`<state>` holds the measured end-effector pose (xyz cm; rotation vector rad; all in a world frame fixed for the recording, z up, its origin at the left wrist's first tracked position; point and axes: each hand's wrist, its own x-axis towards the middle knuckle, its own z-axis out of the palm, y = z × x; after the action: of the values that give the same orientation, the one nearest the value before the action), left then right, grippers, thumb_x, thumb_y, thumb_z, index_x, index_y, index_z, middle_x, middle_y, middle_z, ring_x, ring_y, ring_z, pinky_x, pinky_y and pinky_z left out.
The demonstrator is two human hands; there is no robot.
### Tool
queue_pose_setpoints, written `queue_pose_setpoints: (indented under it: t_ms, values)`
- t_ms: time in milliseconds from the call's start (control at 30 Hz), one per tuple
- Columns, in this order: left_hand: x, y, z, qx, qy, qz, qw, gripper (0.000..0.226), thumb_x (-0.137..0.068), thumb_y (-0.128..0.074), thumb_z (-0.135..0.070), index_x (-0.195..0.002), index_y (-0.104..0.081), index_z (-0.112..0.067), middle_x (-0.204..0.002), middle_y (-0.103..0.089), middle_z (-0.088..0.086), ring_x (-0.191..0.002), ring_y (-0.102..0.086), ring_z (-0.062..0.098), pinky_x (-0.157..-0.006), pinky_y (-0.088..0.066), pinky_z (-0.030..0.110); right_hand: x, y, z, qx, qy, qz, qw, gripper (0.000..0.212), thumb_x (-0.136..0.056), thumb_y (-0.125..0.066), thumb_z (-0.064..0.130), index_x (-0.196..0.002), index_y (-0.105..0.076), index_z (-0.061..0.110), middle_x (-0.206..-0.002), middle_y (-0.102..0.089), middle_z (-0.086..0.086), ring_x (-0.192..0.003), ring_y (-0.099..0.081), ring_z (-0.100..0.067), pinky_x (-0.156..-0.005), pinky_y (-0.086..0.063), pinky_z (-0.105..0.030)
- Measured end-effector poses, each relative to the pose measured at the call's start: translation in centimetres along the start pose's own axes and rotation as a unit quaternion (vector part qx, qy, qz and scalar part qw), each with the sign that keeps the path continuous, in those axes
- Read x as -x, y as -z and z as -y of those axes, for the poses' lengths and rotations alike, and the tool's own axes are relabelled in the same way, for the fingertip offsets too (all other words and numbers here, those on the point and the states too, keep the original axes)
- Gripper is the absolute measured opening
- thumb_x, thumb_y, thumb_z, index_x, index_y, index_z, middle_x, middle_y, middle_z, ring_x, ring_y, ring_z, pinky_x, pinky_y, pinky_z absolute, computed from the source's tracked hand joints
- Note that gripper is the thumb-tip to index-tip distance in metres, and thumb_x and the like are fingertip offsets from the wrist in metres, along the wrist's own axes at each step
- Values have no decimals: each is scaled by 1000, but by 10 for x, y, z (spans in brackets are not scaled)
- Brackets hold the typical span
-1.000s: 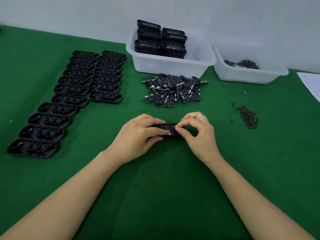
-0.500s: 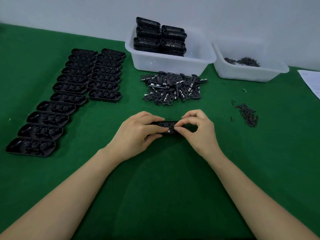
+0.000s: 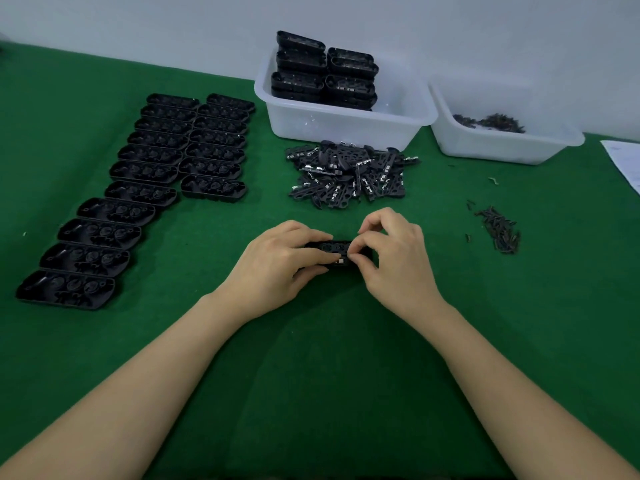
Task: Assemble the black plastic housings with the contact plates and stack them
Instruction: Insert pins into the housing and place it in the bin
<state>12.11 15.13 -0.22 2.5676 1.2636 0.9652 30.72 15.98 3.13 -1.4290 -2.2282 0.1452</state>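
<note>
A black plastic housing (image 3: 332, 247) lies on the green cloth at the centre, mostly hidden by both hands. My left hand (image 3: 277, 268) grips its left end, thumb along the near side. My right hand (image 3: 398, 261) pinches its right part with thumb and forefinger, beside a small silver contact. Two rows of open black housings (image 3: 152, 188) lie at the left. A loose pile of black contact plates (image 3: 346, 174) sits behind the hands. Stacked assembled housings (image 3: 322, 71) fill a white bin (image 3: 346, 128).
A second white bin (image 3: 498, 147) at the back right holds dark screws (image 3: 491, 121). More loose screws (image 3: 498, 230) lie on the cloth to the right. A white sheet of paper (image 3: 623, 161) pokes in at the right edge.
Both hands stay on the same housing; the right fingers have shifted slightly over it. The view has tipped up a little.
</note>
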Motion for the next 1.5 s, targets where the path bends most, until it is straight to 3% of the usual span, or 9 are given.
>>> queue_pose_setpoints:
  t_ms: [533,633,700,833,967,1100,1333,1500]
  values:
    - [-1,1,-1,-2,1,5,1000,22,-80,-71,-17,-102,-73,-17,-109,-67,4,-91,-60,26,-74,-52,37,0,0,0,74,48,-5,996,9,-68,-75,4,-72,-68,7,-86,-55,-7,-81,-55,-25,-76,-35,-34]
    - [0,1,-1,-5,0,8,1000,22,-80,-71,-17,-102,-73,-18,-109,-67,4,-91,-60,26,-74,-52,36,-3,2,-4,0,-46,30,999,10,-72,-74,16,-73,-66,21,-91,-48,4,-94,-49,-18,-83,-27,-32]
    - [0,1,-1,-7,-3,10,1000,22,-80,-72,-16,-102,-73,-17,-109,-67,4,-91,-60,26,-75,-52,36,-7,2,-10,-69,-136,73,986,17,-74,-73,26,-68,-58,32,-95,-47,9,-101,-46,-14,-90,-29,-34]
    - [-1,1,-2,-3,1,11,1000,22,-80,-72,-16,-102,-73,-17,-109,-67,5,-92,-61,26,-75,-52,37,-14,3,-16,-169,-227,112,952,26,-68,-78,28,-61,-54,32,-87,-51,11,-89,-48,-11,-92,-40,-47]
    - [-2,2,-3,25,27,14,999,22,-79,-72,-15,-101,-73,-16,-109,-67,4,-94,-60,25,-78,-52,40,-20,3,-23,-208,-252,130,936,28,-63,-82,26,-64,-54,27,-74,-52,13,-65,-42,-1,-68,-40,-30]
    - [-4,3,-1,87,80,17,993,22,-79,-72,-15,-101,-73,-18,-110,-66,1,-100,-58,21,-87,-48,41,-21,2,-24,-216,-253,124,935,28,-62,-83,28,-64,-55,25,-67,-52,12,-58,-42,-2,-55,-33,-22]
    - [-4,3,0,104,99,23,989,22,-80,-71,-17,-101,-72,-21,-110,-66,-2,-100,-57,17,-89,-47,36,-31,9,-26,-211,-249,164,931,29,-59,-84,24,-64,-57,18,-64,-57,6,-58,-49,-6,-55,-38,-20]
    - [-4,3,0,102,90,16,991,22,-79,-73,-16,-101,-72,-20,-109,-66,-1,-99,-58,18,-86,-49,40,-32,18,-33,-270,-264,157,913,20,-69,-78,20,-73,-58,16,-71,-57,4,-66,-51,-8,-61,-41,-19]
